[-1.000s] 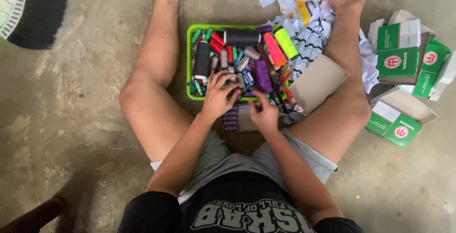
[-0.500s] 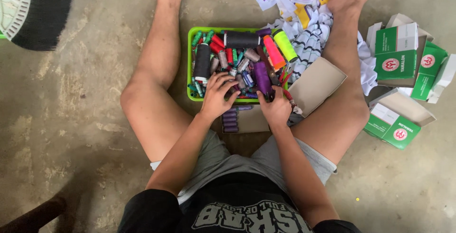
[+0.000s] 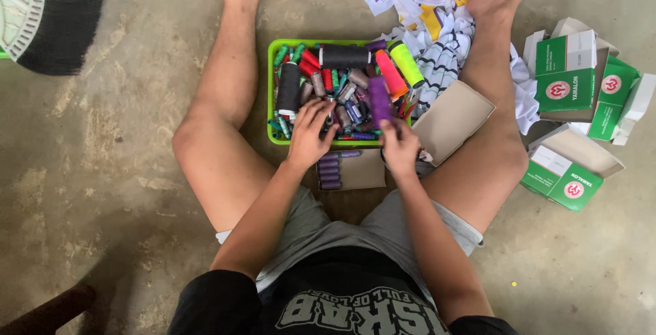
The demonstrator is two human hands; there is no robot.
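Note:
I sit on a concrete floor with a green plastic tray (image 3: 271,89) of thread spools between my legs. My left hand (image 3: 311,131) lies in the tray's near side, fingers spread over small spools and closed on none. My right hand (image 3: 400,148) is at the tray's near right rim with its fingers curled, just below a large purple spool (image 3: 379,100). Whether it holds anything is hidden. A small open cardboard box (image 3: 365,169) with a row of purple spools (image 3: 329,168) lies between my hands, in front of the tray.
The box's open flap (image 3: 454,119) rests against my right leg. Patterned cloth pieces (image 3: 427,7) lie beyond the tray. Green and white cartons (image 3: 570,82) are stacked on the right. A black brush (image 3: 58,20) lies at top left.
My right hand rose from the small box to the tray's near right rim. My left hand stayed among the spools, shifting its fingers slightly.

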